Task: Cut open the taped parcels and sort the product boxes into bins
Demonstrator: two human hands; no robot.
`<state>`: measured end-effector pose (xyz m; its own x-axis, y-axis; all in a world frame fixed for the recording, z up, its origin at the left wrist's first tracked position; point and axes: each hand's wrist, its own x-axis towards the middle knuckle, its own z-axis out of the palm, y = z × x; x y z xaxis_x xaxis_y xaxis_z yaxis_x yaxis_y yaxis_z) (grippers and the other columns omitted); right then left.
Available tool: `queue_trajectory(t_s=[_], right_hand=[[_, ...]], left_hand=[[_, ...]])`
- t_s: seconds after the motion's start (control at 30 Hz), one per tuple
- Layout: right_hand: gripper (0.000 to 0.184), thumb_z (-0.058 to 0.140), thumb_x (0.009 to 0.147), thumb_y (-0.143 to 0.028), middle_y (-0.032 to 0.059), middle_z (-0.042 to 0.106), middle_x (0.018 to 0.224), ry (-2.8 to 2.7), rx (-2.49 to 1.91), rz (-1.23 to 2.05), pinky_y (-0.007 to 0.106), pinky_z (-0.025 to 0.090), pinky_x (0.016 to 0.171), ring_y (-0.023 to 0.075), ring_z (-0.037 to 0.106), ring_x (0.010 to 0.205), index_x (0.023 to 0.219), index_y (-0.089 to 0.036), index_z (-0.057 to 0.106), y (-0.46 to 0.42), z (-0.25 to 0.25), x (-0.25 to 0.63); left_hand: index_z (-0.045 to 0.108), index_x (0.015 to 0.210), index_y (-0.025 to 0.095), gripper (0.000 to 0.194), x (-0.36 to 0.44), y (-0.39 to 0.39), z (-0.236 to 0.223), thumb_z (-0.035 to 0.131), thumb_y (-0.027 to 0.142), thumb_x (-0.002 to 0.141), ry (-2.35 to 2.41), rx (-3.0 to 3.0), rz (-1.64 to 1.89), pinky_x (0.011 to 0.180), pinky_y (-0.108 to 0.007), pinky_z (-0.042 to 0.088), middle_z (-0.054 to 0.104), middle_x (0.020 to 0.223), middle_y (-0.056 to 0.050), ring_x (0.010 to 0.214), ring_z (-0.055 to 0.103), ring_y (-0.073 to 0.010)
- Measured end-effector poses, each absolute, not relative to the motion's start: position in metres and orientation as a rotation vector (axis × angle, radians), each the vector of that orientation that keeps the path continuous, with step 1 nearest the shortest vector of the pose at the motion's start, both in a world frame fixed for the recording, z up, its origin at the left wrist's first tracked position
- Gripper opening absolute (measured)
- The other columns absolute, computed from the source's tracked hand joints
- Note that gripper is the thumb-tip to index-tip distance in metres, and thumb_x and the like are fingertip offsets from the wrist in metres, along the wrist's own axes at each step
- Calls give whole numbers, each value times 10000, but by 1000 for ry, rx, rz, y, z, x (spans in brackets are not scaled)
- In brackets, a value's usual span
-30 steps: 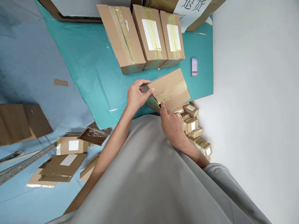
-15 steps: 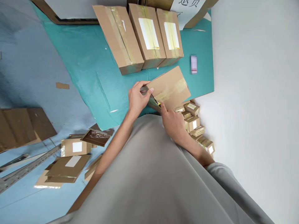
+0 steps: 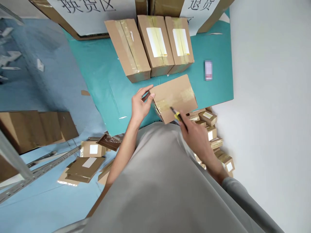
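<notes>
A small brown cardboard box (image 3: 178,94) with clear tape across it lies tilted at the near edge of the teal table. My left hand (image 3: 141,105) grips its left end, thumb on the upper face and fingers at the far edge. In my right hand (image 3: 195,134) is a utility knife (image 3: 178,115) with a black and yellow body. The knife's tip is over the taped upper face; whether it touches the cardboard I cannot tell. Part of the box's near left side is in shadow.
Three taped boxes (image 3: 156,45) stand in a row farther back on the teal table (image 3: 94,74). Behind them are large cartons with handwritten signs (image 3: 97,16). A pixelated small item (image 3: 208,70) lies at right. Parcels (image 3: 213,134) and flattened cardboard (image 3: 85,168) are on the floor.
My right hand has drawn back from the box's left end toward the right, and the knife now shows clearly above the upper face. My left hand still holds the box. The view has shifted.
</notes>
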<state>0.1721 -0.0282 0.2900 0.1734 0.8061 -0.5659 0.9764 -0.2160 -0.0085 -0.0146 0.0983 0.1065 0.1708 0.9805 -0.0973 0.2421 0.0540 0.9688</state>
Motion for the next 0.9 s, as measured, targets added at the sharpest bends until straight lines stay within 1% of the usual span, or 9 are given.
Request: queue_trajectory(t_s=[0.1,0.2,0.3,0.37,0.43,0.5,0.57,0.7,0.9], right_hand=[[628,263,1231,-381,149,863,1139,1657,2486,-537,367,578,854,283,808,954,1826,-212,370,-11,274,219],[653,240,1222,-431,199,829,1328,1657,2726,-525,439,606,983,311,796,1158,1816,-192,368,-1,244,259],[660,296,1204,-469,228,717,1572,1704,2783,-649,491,585,1129,327,710,1420,1797,-194,385,-2,218,280],[649,302,1196,-445,227,655,1655,1737,2762,-757,493,556,1196,319,650,1521,1777,-177,409,-4,209,285],[632,296,1194,-420,220,627,1688,1793,2706,-869,473,533,1235,304,623,1557,1747,-154,445,-5,206,287],[615,297,1195,-401,213,631,1685,1849,2634,-946,452,529,1244,294,622,1557,1723,-141,476,-3,206,290],[600,299,1193,-369,210,660,1651,1881,2562,-983,444,551,1216,297,645,1525,1714,-141,491,2,207,293],[595,315,1175,-309,199,710,1570,1915,2447,-997,432,597,1121,317,719,1386,1719,-158,500,13,210,297],[611,328,1162,-278,189,718,1503,1860,2392,-1023,396,614,1034,312,753,1254,1740,-161,486,18,223,292]], left_hand=[[707,1490,264,591,-10,108,115,596,684,1089,1329,1448,924,1229,-519,587,757,1480,-138,1411,716,-303],[678,1542,300,526,7,109,137,596,583,1106,1445,1587,932,1330,-594,485,720,1562,-122,1562,611,-338],[680,1543,346,465,42,102,161,606,492,1108,1419,1805,867,1405,-682,343,678,1633,-78,1693,454,-362],[704,1506,354,416,71,97,169,581,468,1124,1290,1925,767,1418,-712,293,673,1642,-60,1714,422,-363],[729,1460,343,384,96,94,168,546,464,1145,1189,1992,673,1424,-712,280,685,1623,-63,1710,432,-355],[745,1427,328,373,111,93,162,525,460,1156,1162,2014,621,1427,-700,286,696,1601,-77,1695,458,-350],[751,1414,321,368,116,93,154,523,452,1156,1180,2021,594,1428,-695,293,702,1587,-90,1683,475,-352],[751,1422,319,372,114,93,147,529,436,1147,1224,2048,570,1422,-707,308,720,1569,-99,1677,485,-359],[761,1407,336,356,114,93,145,546,431,1140,1237,2046,579,1420,-710,312,730,1559,-96,1668,498,-357]])
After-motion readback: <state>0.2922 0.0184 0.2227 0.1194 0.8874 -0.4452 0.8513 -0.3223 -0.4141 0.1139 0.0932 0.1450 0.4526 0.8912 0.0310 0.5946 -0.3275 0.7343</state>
